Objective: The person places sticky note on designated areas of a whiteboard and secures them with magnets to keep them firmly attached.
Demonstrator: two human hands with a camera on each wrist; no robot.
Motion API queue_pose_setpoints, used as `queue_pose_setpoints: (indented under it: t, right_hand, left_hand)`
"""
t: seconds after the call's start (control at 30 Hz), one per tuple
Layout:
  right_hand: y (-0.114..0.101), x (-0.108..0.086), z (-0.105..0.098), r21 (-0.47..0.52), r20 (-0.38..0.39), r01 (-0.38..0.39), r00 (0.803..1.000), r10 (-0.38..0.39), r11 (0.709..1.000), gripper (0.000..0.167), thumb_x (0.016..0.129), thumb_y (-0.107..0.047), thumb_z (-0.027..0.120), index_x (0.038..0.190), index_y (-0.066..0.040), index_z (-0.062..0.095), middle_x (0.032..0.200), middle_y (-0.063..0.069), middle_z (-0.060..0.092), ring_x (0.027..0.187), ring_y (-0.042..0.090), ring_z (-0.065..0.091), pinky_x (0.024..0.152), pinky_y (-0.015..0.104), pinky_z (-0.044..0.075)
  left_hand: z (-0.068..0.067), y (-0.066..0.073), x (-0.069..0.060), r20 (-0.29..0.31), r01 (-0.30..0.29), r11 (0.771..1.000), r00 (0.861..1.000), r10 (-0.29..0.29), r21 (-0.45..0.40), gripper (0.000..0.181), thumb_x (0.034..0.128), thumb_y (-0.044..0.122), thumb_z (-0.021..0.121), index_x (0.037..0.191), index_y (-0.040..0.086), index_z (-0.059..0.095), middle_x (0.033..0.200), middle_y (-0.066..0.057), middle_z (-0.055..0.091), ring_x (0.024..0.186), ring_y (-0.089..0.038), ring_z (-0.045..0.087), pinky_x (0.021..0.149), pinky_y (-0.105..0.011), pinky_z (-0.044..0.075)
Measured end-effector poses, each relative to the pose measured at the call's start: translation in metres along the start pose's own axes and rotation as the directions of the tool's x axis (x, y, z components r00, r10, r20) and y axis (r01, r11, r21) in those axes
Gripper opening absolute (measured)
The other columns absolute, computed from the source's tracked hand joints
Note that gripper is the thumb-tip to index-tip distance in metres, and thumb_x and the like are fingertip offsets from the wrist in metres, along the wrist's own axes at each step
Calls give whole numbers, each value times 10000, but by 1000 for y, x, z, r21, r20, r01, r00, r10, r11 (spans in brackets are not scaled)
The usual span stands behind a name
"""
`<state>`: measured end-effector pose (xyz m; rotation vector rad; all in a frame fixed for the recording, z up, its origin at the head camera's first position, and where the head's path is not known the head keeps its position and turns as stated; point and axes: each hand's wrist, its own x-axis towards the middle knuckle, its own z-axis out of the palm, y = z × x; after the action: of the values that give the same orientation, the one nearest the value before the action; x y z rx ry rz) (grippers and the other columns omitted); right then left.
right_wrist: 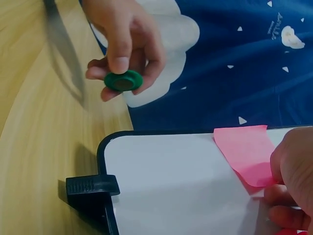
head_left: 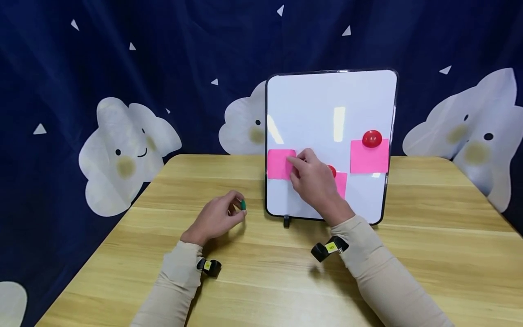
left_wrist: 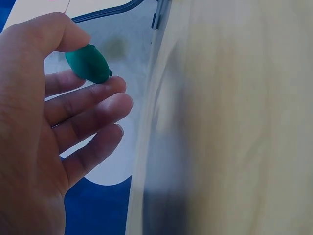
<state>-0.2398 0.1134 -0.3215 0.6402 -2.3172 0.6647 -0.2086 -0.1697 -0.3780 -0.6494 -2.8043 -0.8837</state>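
Between thumb and fingertips, my left hand (head_left: 216, 217) pinches a green magnet (left_wrist: 89, 63) above the table, left of the whiteboard (head_left: 306, 104). The right wrist view shows a dark disc on the magnet's back. My right hand (head_left: 316, 179) is at the board's left side and pinches the right edge of a pink sticky note (head_left: 278, 164). That note's edge curls up from the board near the fingers. Behind the right hand, a second pink note (head_left: 341, 184) and its red magnet (head_left: 333, 170) are partly hidden.
On the board's right side, a red magnet (head_left: 372, 139) sits over the top of another pink note (head_left: 369, 160). The board stands upright in black feet (head_left: 286, 221) on a wooden table (head_left: 261, 281). A dark blue curtain (head_left: 196, 36) with clouds hangs behind.
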Motion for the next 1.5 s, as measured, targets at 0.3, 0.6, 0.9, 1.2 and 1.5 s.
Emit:
queue_pose_setpoints:
  t: [0.3, 0.6, 0.9, 1.2, 1.5]
  right_hand:
    - [1, -1, 2, -65, -54, 28, 998, -32, 997, 328, 866, -29, 712, 1193, -34, 733, 925, 126, 531, 622, 202, 561, 517, 322, 491]
    - [-1, -2, 7, -98, -76, 41, 996, -49, 994, 389, 846, -63, 752, 1232, -38, 709, 962, 151, 545, 628, 216, 573, 534, 330, 525]
    - [-3, -3, 8, -109, -67, 25, 997, -33, 994, 444, 836, -83, 780, 1269, -46, 689, 982, 167, 541, 636, 218, 581, 554, 317, 533]
    - [-4, -5, 9, -126, -50, -1, 999, -5, 992, 496, 843, -99, 782, 1323, -77, 659, 941, 156, 520, 580, 198, 527, 528, 302, 500]
    - [-4, -6, 10, -151, -41, -2, 999, -5, 988, 527, 826, -112, 801, 1330, -93, 647, 941, 163, 547, 604, 216, 563, 557, 318, 529]
  left_hand:
    - [-7, 4, 9, -21, -4, 1000, 1000, 3, -17, 332, 928, 313, 656, 1205, 133, 625, 960, 82, 674, 765, -72, 597, 700, -330, 500]
    - [-15, 15, 21, -95, -8, 999, 995, 4, -42, 361, 929, 320, 666, 1234, 134, 619, 989, 72, 676, 775, -87, 605, 714, -335, 505]
    - [-18, 27, 34, -202, -50, 999, 978, 52, 12, 326, 918, 325, 678, 1203, 174, 630, 986, 67, 695, 722, -73, 597, 673, -332, 491]
    - [-18, 39, 49, -407, -139, 981, 895, 184, 139, 368, 899, 298, 715, 1230, 148, 661, 1054, 18, 686, 700, -87, 648, 586, -343, 494]
    - [-16, 51, 61, -460, -176, 966, 853, 247, 191, 369, 902, 215, 718, 1253, 121, 650, 1089, -36, 649, 701, -122, 665, 537, -311, 484]
